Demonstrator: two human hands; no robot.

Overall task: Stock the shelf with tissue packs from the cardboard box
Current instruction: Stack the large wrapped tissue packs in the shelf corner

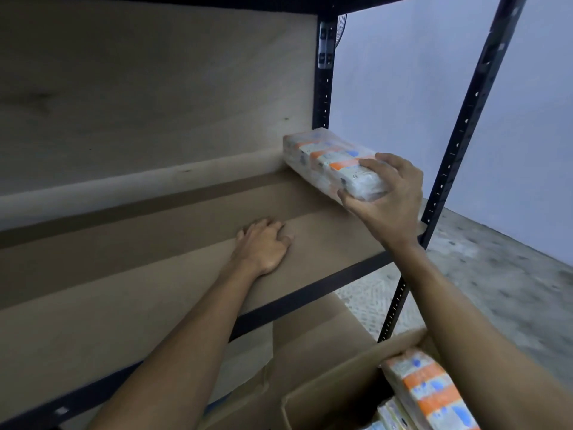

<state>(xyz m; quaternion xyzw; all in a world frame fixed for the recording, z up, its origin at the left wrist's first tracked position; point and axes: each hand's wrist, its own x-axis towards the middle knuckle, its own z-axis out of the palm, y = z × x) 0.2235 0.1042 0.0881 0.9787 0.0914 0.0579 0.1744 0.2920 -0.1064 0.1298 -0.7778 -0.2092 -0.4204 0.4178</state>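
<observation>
Placing step: tissue pack [330,162] going down at the far right end of the shelf [155,274], right hand [392,201] clamping its near end, fingers over the top, thumb beneath. Left hand [263,246] flat on the board, fingers loosely together. Next, probably: letting go, reaching back into the cardboard box [335,389] below for more.

Head camera looks forward and down, close over the shelf [155,290].

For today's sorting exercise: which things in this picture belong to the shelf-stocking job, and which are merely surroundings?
Part of the job:
- tissue pack gripped by the right hand
- shelf board, with the left hand resting on it
- cardboard box
- tissue packs in the box

Just surroundings:
- wall
- concrete floor
</observation>
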